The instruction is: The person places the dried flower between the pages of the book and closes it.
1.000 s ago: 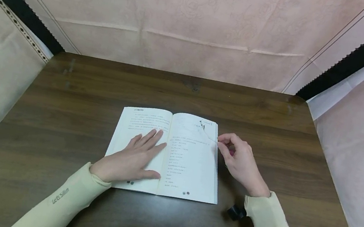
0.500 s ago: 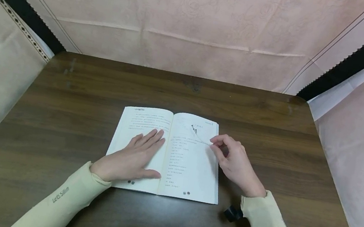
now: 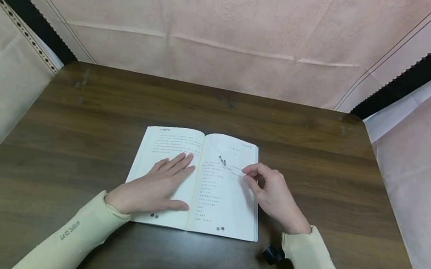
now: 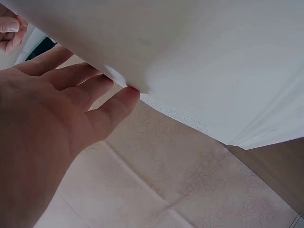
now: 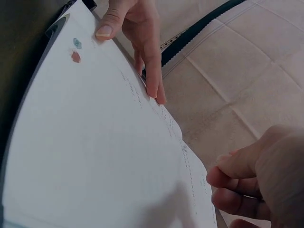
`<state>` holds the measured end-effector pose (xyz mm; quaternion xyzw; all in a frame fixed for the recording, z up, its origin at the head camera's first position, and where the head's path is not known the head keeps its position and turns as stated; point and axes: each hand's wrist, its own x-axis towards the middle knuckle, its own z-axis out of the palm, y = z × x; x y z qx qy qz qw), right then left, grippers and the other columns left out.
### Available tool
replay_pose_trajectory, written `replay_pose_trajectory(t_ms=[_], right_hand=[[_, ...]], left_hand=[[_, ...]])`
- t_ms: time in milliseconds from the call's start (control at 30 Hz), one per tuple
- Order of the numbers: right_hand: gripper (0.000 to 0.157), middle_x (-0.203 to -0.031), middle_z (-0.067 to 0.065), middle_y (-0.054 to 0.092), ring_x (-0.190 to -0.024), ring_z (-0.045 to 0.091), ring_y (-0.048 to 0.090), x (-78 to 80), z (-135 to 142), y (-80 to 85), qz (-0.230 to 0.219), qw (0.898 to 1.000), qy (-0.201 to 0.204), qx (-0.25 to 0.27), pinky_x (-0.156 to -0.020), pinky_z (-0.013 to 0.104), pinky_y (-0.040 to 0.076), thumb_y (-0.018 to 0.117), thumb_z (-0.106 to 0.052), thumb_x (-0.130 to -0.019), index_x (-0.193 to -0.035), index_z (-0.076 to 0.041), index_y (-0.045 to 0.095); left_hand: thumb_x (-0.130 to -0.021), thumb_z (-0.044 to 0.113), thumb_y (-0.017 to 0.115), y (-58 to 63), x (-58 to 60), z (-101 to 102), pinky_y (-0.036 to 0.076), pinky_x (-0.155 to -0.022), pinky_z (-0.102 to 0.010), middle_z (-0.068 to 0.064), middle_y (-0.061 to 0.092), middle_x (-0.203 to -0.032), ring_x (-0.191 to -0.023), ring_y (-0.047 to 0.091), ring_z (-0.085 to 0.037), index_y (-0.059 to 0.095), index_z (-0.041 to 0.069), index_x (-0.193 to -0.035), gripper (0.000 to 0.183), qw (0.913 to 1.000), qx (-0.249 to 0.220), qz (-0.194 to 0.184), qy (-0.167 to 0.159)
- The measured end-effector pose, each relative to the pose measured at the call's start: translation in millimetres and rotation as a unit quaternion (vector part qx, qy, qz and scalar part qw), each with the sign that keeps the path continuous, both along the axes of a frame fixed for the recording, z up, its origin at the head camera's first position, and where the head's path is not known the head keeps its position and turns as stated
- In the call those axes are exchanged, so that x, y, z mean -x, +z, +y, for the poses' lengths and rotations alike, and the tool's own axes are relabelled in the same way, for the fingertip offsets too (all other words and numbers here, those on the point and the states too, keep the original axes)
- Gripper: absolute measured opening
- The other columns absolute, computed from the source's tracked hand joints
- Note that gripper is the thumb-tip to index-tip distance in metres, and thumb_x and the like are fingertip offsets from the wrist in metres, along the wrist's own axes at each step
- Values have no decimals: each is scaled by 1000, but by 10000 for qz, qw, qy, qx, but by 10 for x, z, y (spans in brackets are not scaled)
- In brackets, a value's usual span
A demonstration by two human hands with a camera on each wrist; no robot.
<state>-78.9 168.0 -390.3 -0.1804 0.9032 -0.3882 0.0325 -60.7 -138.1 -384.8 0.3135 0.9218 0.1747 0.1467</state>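
An open book (image 3: 225,206) with printed pages lies on the wooden table. Across its left page my left hand (image 3: 153,188) rests flat with fingers spread, the thumb close to the spine. Over the upper part of the right page, my right hand (image 3: 271,194) pinches the end of a thin sprig (image 3: 227,166) between thumb and index finger. The sprig has a fine, curved stem and a small dark tuft at its far tip, which points left toward the spine. In the right wrist view, the curled fingers of the right hand (image 5: 256,175) show beside the page edge; the sprig is not discernible there.
The brown wooden table (image 3: 93,144) surrounds the book. A pale patterned cloth (image 3: 223,28) hangs behind its far edge, and more pale cloth panels stand at both sides. A small black device (image 3: 273,255) sits at the right wrist.
My right hand has moved left and a little nearer to me, from the book's right edge to over the right page, carrying the sprig. The left hand has stayed almost still.
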Motion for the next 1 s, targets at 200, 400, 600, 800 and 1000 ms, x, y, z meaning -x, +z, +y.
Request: replay_pose_trajectory(t_ms=[200, 400, 600, 800, 1000], right_hand=[[17, -87, -1, 65, -69, 18, 53, 11, -18, -12, -213, 9997, 69, -24, -53, 27, 46, 69, -7, -90, -107, -11, 67], [14, -86, -2, 66, -72, 15, 54, 21, -28, -22, -245, 9995, 185, -5, -57, 27, 47, 68, -8, -91, -105, -11, 68], [14, -84, -4, 66, -74, 14, 55, 25, -33, -39, -238, 9994, 240, -95, -63, 27, 49, 69, -6, -90, -103, -11, 68], [13, -81, -6, 65, -73, 13, 55, 25, -31, -71, -167, 9993, 330, -104, -64, 27, 50, 70, -6, -89, -101, -12, 69], [13, -80, -6, 65, -71, 12, 55, 26, -22, -91, -113, 9990, 426, -48, -65, 27, 49, 70, -5, -89, -100, -12, 69]], left_hand=[[-85, 55, 68, 2, -5, 3, 13, -114, -56, -11, 6, -162, -149, 3, -27, 29, 3, -152, 93, 10000, 41, -12, 13], [-85, 55, 68, 3, -3, 7, 13, -114, -56, -10, 6, -162, -149, 3, -27, 29, 3, -152, 92, 10000, 57, -24, 26], [-85, 55, 68, 10, 1, 15, 13, -114, -56, -10, 7, -162, -149, 4, -27, 30, 3, -152, 92, 9999, 99, -18, 38], [-85, 54, 68, 7, 4, 16, 14, -114, -56, -11, 8, -162, -149, 4, -27, 31, 3, -151, 92, 9999, 86, -16, 54], [-85, 54, 68, 5, -2, 13, 14, -114, -56, -11, 7, -162, -149, 4, -27, 30, 3, -151, 92, 10000, 40, -13, 48]])
